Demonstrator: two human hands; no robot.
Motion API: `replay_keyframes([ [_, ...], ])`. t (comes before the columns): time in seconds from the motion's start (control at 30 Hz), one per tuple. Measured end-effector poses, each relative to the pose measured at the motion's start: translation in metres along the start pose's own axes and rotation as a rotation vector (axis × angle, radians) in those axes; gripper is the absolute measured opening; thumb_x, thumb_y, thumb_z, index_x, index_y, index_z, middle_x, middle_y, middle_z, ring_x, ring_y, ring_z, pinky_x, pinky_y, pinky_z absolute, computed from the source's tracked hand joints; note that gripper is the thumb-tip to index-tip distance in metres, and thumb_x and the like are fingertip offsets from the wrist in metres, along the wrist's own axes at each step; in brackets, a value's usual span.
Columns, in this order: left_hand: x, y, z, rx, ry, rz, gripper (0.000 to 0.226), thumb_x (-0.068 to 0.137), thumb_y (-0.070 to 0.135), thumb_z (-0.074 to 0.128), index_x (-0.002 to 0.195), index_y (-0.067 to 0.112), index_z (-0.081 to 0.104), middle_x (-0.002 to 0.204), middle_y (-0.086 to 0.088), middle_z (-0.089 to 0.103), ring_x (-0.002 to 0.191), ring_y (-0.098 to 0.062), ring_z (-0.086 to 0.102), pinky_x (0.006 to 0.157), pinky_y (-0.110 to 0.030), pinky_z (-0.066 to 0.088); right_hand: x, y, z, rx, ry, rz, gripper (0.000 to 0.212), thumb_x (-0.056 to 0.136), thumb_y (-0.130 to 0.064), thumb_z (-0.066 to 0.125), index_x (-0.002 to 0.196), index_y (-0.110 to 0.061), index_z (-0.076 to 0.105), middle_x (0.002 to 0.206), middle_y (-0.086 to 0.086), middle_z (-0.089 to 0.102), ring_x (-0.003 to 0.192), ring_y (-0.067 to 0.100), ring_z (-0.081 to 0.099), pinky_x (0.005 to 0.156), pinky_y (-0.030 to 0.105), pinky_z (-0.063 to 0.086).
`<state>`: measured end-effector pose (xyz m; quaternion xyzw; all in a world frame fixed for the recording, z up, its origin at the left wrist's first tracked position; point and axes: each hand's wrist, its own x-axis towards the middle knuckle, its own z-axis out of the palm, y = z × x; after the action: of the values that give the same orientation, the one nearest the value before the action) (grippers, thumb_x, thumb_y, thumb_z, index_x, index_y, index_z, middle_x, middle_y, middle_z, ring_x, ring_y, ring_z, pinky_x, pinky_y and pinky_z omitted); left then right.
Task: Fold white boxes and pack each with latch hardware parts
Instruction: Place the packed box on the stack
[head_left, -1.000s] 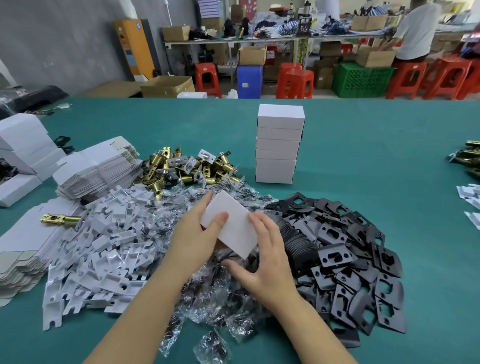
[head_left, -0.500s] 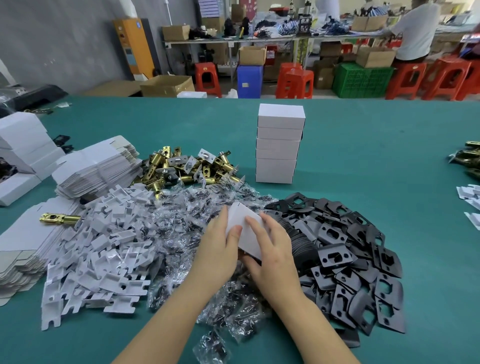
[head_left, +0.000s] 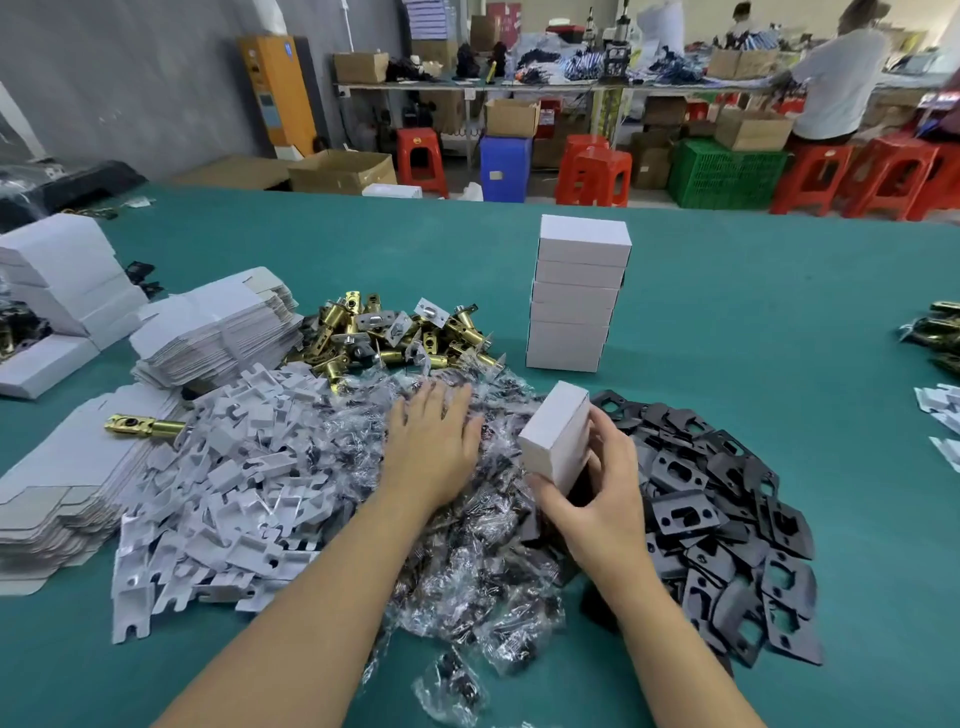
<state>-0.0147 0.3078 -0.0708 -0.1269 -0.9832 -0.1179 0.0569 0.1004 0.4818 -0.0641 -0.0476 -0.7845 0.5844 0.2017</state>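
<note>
My right hand (head_left: 597, 499) grips a closed white box (head_left: 556, 434) by its lower end, thumb underneath and fingers along its right side, above the pile of clear screw bags (head_left: 467, 525). My left hand (head_left: 434, 447) lies flat, fingers straight, on top of those bags to the left of the box. A stack of finished white boxes (head_left: 574, 296) stands behind. Brass latch bolts (head_left: 384, 338) lie heaped left of the stack. Black strike plates (head_left: 727, 525) spread to the right. White card inserts (head_left: 223, 493) cover the left.
Flat unfolded box blanks (head_left: 218, 332) are stacked at the left, with more blanks (head_left: 47, 499) at the table's left edge and one brass latch (head_left: 140, 426) on them. Folded boxes (head_left: 62, 280) sit far left. More hardware (head_left: 935, 332) lies at the right edge. A person works at the far bench.
My left hand let go of the box and moved left onto the screw bags. My right hand alone now holds the closed box, turned more upright.
</note>
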Motion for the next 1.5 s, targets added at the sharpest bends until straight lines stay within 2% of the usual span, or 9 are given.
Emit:
replay_keyframes([
  [0.07,0.001,-0.002,0.006,0.011,0.017,0.018,0.060,0.105,0.054,0.012,0.157,0.030,0.031,0.164,-0.004,0.033,0.153,-0.023,0.025,0.124,-0.050,0.006,0.005,-0.009,-0.011,0.062,-0.015,0.048,0.092,0.077,-0.021,0.089,0.153,-0.032,0.037,0.145,-0.011,0.045,0.138,0.011,0.046,0.116,0.046,0.042],
  [0.2,0.001,-0.005,0.010,0.031,0.049,0.022,0.062,0.103,0.054,0.011,0.153,0.029,0.038,0.159,-0.003,0.040,0.149,-0.022,0.031,0.124,-0.049,0.009,0.046,-0.028,-0.050,-0.207,-0.084,0.027,0.095,0.073,-0.040,0.085,0.153,-0.036,0.034,0.141,-0.016,0.047,0.129,0.007,0.048,0.107,0.034,0.042],
  [0.4,-0.001,-0.004,0.013,0.043,0.056,0.006,0.061,0.103,0.053,0.012,0.152,0.029,0.040,0.158,-0.002,0.041,0.148,-0.022,0.032,0.125,-0.050,0.019,0.141,-0.009,-0.112,-0.915,-0.258,0.142,0.081,0.084,-0.020,0.075,0.154,-0.023,0.035,0.146,0.011,0.043,0.130,0.033,0.047,0.100,0.045,0.047],
  [0.6,0.000,-0.005,0.017,0.070,0.088,0.007,0.056,0.103,0.050,0.021,0.148,0.027,0.046,0.155,0.000,0.046,0.144,-0.020,0.036,0.122,-0.049,0.023,0.204,0.028,-0.117,-1.164,-0.321,0.264,0.071,0.092,-0.012,0.063,0.155,-0.023,0.032,0.143,0.014,0.040,0.128,0.037,0.044,0.095,0.048,0.048],
  [0.77,0.002,-0.005,0.019,0.074,0.095,0.010,0.058,0.101,0.052,0.020,0.146,0.028,0.048,0.153,0.000,0.048,0.142,-0.020,0.038,0.121,-0.049,0.025,0.223,0.051,-0.089,-1.198,-0.392,0.218,0.062,0.093,-0.002,0.048,0.152,-0.020,0.038,0.147,0.016,0.039,0.133,0.039,0.042,0.102,0.050,0.046],
  [0.9,0.003,-0.006,0.020,0.086,0.101,0.009,0.058,0.100,0.052,0.022,0.145,0.027,0.050,0.151,-0.001,0.050,0.141,-0.020,0.040,0.121,-0.049,0.027,0.218,0.070,-0.073,-1.204,-0.214,0.241,0.068,0.092,0.007,0.045,0.152,-0.024,0.041,0.164,0.020,0.019,0.152,0.039,0.019,0.119,0.058,0.028],
  [1.07,0.003,-0.005,0.020,0.096,0.110,0.013,0.058,0.100,0.052,0.024,0.144,0.026,0.051,0.149,-0.001,0.052,0.139,-0.021,0.042,0.120,-0.048,0.028,0.208,0.071,-0.067,-1.254,0.083,0.241,0.053,0.094,-0.002,0.052,0.144,-0.018,0.049,0.146,0.022,0.034,0.125,0.040,0.042,0.099,0.044,0.042],
  [1.17,0.002,-0.005,0.019,0.097,0.111,0.010,0.059,0.099,0.052,0.024,0.144,0.026,0.052,0.149,-0.001,0.052,0.139,-0.022,0.042,0.120,-0.048,0.028,0.209,0.075,-0.068,-1.131,0.044,0.294,0.053,0.095,0.005,0.043,0.139,-0.018,0.057,0.143,0.023,0.036,0.126,0.041,0.039,0.094,0.045,0.045],
  [1.5,0.005,-0.004,0.022,0.092,0.126,0.007,0.058,0.099,0.053,0.025,0.142,0.026,0.053,0.147,-0.002,0.053,0.138,-0.022,0.044,0.119,-0.049,0.029,0.225,0.076,-0.072,-0.821,-0.182,0.288,0.067,0.093,0.011,0.040,0.153,-0.016,0.043,0.165,0.023,0.016,0.151,0.040,0.021,0.120,0.043,0.028],
])
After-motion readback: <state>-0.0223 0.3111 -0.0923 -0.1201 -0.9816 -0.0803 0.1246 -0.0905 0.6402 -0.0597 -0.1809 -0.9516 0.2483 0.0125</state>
